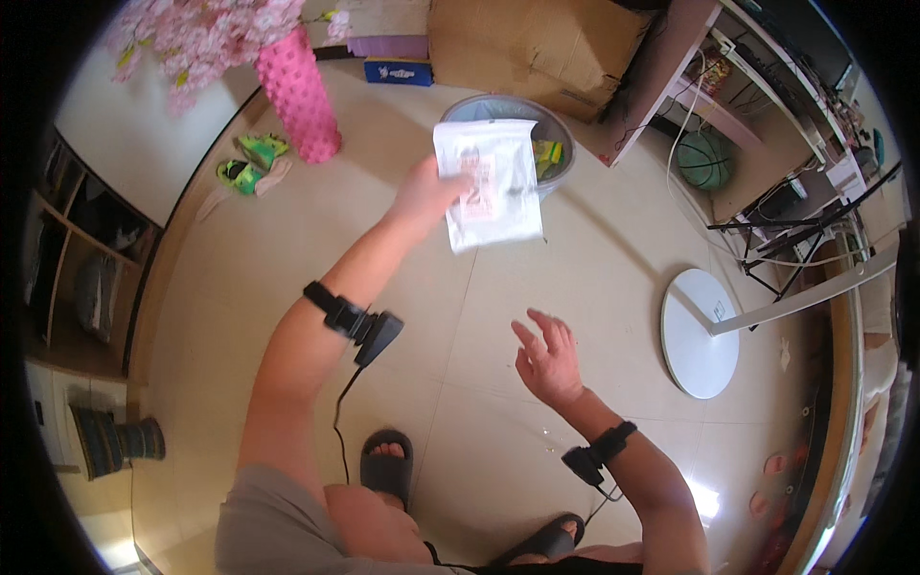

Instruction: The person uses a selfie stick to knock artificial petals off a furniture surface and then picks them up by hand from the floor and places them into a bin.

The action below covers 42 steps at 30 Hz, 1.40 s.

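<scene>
My left hand [428, 190] grips a flat white packet [510, 212] by its left edge, thumb across the front. The packet bears reddish printing and is held up in front of a round grey waste bin [564, 129], hiding part of its rim. Inside the bin, a yellow-green wrapper [548, 152] shows past the packet's right side. My right hand [550, 359] hangs over the tiled floor, lower and to the right, with fingers apart and nothing in them. Black straps with small devices [359, 327] sit on both forearms.
Behind the bin stands a large cardboard box [525, 50], beside a blue box [397, 72]. A pink vase [298, 100] with blossoms and green shoes [244, 172] are at the left. On the right are a white round stand base [693, 352], a desk with cables, and a basketball [703, 159].
</scene>
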Each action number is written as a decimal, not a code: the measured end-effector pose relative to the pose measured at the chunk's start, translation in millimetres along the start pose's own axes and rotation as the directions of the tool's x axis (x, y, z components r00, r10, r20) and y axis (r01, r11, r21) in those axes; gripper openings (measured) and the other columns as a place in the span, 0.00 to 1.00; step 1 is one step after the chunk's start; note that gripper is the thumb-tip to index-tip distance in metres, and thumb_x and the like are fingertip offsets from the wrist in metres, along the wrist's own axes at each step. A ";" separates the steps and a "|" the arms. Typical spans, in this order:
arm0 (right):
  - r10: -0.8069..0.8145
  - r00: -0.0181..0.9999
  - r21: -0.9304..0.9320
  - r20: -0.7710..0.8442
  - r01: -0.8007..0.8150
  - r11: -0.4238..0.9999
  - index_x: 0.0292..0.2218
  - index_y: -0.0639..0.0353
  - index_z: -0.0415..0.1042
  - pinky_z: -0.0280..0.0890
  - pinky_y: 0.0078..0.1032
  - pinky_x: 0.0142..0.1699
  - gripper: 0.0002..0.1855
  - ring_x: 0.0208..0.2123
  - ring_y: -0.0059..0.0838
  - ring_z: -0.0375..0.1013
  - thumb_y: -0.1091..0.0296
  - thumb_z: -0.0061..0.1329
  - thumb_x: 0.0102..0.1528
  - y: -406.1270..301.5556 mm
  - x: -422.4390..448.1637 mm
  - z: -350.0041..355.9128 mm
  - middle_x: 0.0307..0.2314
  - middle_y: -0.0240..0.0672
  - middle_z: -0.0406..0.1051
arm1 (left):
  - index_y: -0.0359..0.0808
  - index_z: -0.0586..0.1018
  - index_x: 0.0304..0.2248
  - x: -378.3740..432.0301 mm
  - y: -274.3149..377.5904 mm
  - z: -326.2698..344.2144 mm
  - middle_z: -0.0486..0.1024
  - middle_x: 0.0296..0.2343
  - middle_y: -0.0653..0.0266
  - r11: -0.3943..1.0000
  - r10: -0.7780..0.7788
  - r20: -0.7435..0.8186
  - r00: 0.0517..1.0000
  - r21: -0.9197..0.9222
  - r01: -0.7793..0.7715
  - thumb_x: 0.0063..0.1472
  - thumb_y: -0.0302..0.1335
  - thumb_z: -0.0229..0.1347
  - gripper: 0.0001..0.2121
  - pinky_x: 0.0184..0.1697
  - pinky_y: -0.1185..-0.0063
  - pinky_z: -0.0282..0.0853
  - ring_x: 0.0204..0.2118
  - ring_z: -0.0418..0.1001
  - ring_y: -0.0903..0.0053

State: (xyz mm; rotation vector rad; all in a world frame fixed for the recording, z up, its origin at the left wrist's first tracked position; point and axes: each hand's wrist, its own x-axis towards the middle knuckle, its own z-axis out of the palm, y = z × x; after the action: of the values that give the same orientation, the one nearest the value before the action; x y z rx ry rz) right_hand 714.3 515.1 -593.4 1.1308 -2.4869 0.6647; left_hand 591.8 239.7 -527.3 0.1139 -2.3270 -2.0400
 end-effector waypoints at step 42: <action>0.487 0.528 -0.069 0.696 -0.626 0.777 0.50 0.50 0.61 0.63 0.38 0.49 0.26 0.49 0.46 0.61 0.69 0.45 0.48 33.1 -174.7 -25.0 0.52 0.44 0.51 | 0.38 0.71 0.47 141.6 2.9 79.5 0.74 0.36 0.56 0.170 -0.677 0.155 0.719 0.984 -0.052 0.58 0.39 0.45 0.20 0.37 0.78 0.65 0.36 0.71 0.70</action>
State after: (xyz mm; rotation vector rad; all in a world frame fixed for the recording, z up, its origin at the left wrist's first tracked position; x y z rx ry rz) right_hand 801.6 655.2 -664.1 0.6473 -3.5931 0.7512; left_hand 444.1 306.5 -536.9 0.0330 -3.9182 -0.1053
